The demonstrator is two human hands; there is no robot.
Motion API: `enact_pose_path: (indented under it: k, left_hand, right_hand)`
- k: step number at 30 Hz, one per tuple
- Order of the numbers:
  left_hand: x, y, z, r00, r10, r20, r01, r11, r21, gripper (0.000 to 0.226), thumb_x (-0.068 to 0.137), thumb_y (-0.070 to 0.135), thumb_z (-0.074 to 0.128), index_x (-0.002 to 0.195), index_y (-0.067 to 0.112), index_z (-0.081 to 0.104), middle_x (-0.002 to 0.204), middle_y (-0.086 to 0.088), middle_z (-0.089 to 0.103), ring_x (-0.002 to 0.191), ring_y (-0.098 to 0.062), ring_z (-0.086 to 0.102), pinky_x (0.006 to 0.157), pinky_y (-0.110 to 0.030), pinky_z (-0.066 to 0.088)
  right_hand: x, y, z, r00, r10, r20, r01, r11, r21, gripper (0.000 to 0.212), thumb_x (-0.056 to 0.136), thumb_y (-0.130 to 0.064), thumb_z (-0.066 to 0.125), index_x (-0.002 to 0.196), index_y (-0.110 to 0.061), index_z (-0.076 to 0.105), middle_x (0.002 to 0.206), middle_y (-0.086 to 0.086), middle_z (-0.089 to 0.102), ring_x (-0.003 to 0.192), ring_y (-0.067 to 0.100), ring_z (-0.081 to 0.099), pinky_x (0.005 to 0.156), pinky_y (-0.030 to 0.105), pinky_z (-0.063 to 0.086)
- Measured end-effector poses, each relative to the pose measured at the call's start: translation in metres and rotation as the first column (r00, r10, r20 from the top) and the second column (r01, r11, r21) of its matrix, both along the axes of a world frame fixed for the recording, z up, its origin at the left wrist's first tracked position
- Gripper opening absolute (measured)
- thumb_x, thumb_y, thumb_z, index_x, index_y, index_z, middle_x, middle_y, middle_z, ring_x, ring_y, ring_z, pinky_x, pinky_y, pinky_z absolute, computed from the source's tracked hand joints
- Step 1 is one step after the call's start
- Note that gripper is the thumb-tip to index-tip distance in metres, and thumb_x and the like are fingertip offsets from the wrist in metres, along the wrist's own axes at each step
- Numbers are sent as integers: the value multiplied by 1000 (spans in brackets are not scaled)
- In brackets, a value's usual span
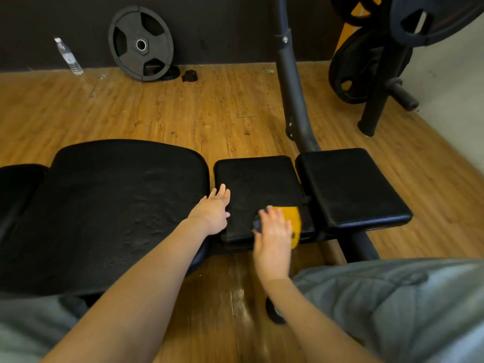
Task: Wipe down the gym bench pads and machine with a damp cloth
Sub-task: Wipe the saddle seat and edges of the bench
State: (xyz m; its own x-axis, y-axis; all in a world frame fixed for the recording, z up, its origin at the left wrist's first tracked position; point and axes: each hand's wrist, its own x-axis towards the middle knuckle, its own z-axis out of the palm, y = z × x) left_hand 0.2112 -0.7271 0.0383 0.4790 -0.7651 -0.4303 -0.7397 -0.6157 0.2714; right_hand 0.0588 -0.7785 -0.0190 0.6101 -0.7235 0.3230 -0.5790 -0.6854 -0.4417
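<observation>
Left hand (pixel 215 211) lay flat, fingers straight, on middle pad (pixel 251 179), right hand (pixel 273 237), blurred, fingers extended, pressed yellow cloth (pixel 290 218) on that pad's near right corner.

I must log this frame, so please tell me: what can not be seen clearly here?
- Cloth: head view, motion blur; right hand covers part.
- Bottle label: too small.
- Left pad: cut off by frame edge.
- Bench frame: hidden under pads.
- Left hand lies flat; pressure unknowable.
</observation>
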Motion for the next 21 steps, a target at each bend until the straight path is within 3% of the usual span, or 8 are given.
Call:
enact_pose_path:
  k: [2, 6, 9, 11, 14, 18, 21]
  left_hand:
    - [0, 2, 1, 1000, 4, 10, -4, 1000, -22, 68, 97, 2, 41, 152, 12, 2, 160, -3, -9, 147, -22, -4, 119, -37, 8]
    - [5, 11, 3, 1000, -5, 4, 5, 997, -78, 72, 93, -7, 41, 152, 17, 8, 160, 2, -2, 147, -19, -3, 118, -38, 16]
    - [10, 19, 2, 983, -58, 172, 63, 998, -22, 69, 97, 13, 45, 153, 15, 5, 160, -4, -3, 147, -25, -7, 120, -40, 8]
    - [12, 31, -2, 968, 35, 248, -35, 999, -5, 74, 97, 34, 46, 152, 9, 2, 159, -11, -5, 146, -28, -8, 119, -39, 6]
    - [15, 46, -8, 948, 128, 293, -140, 990, 21, 83, 96, 55, 33, 150, 2, -1, 158, -16, -7, 146, -30, -10, 119, -39, 5]
    - [19, 45, -5, 951, 56, 303, -86, 992, 89, 83, 97, 56, 29, 150, 1, -3, 158, -16, -7, 146, -27, -8, 119, -37, 4]
    - [23, 43, 0, 965, 34, 259, -65, 992, 111, 80, 98, 52, 31, 150, 2, -3, 158, -15, -8, 146, -26, -8, 119, -36, 4]
  right_hand:
    - [23, 27, 4, 991, 135, 3, -135, 990, -46, 53, 71, -12, 76, 122, -13, 60, 129, 8, 59, 124, 26, 52, 105, 43, 27]
    - [39, 45, 0, 972, 232, 38, -231, 973, -23, 50, 78, -17, 73, 125, -9, 58, 128, 8, 59, 124, 22, 52, 106, 37, 31]
    - [19, 22, 2, 911, 403, -84, -411, 904, -115, 54, 70, -19, 78, 121, -12, 61, 125, 6, 61, 120, 22, 56, 101, 37, 42]
    - [1, -1, 2, 884, 444, -145, -463, 876, -135, 57, 65, -20, 80, 118, -15, 63, 122, 5, 63, 116, 21, 59, 98, 39, 45]
    - [-30, -38, -4, 933, 330, -142, -350, 925, -148, 60, 60, -13, 83, 116, -12, 64, 120, 9, 64, 112, 26, 61, 97, 44, 45]
    - [-44, -45, -11, 999, 44, 10, -44, 999, 16, 49, 73, -1, 73, 120, -7, 60, 129, 11, 58, 124, 30, 51, 107, 48, 32]
    - [-13, -9, -5, 999, 34, 22, -35, 999, 26, 43, 76, -1, 70, 117, -11, 63, 128, 8, 58, 126, 29, 49, 107, 44, 24]
